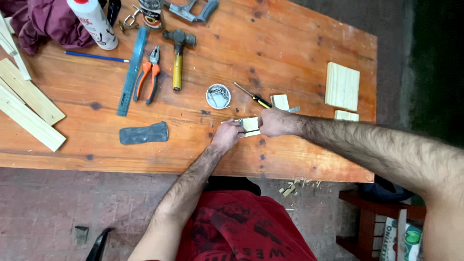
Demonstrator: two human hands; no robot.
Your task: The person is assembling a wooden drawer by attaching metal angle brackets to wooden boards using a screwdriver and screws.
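A: Broad orange-brown wooden desk [290, 43] filling the view, knots all over. Pale wood strips [29, 108] stacked at the left edge, maroon cloth [43, 21] bunched in the far corner.

B: Pale board [342, 86] lying flat at the right end, well apart from the hands. White bottle [94, 21] up top, blue-grey ruler [132, 72] angled beside orange-handled pliers [150, 75] and a hammer [178, 55].

A: Dark grey axe head [144, 133] flat near the front edge. Down the middle now: left hand [227, 135] and right hand [273, 122] meeting over a small pale wood block [251, 124].

B: Left grip pinching the block's left end, right grip closed in a fist against its right side. Block resting on the desk, between the two hands.

A: Just behind: round white tin of hardware [218, 96], yellow-handled screwdriver [256, 98], smaller offcut [280, 102].
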